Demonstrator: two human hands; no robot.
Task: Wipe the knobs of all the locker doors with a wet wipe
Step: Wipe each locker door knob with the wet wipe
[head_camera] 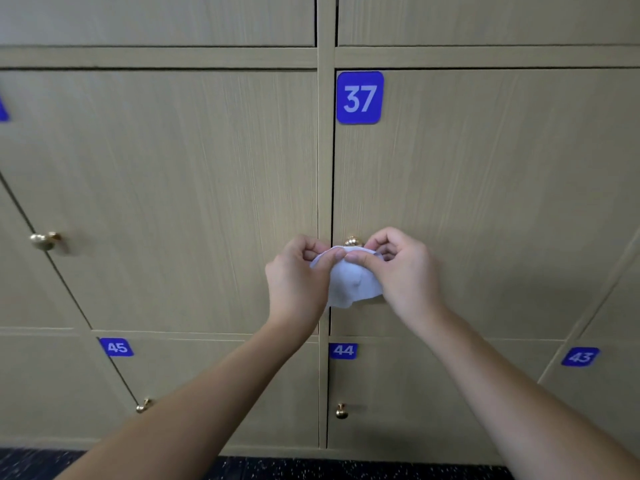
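A white wet wipe [351, 284] hangs between both hands in front of locker door 37 [485, 202]. My left hand [298, 275] pinches its upper left edge and my right hand [403, 268] pinches its upper right edge. Just above the wipe, the top of door 37's brass knob [353, 241] shows; the wipe and fingers hide its lower part. Other brass knobs are in view: one on the door to the left [44, 240], one on door 45 [142, 406] and one on door 44 [341, 411].
Beige wooden locker doors fill the view, with blue number plates 37 [359, 97], 45 [116, 347], 44 [343, 350] and 43 [580, 356]. A dark speckled floor [311, 471] runs along the bottom edge.
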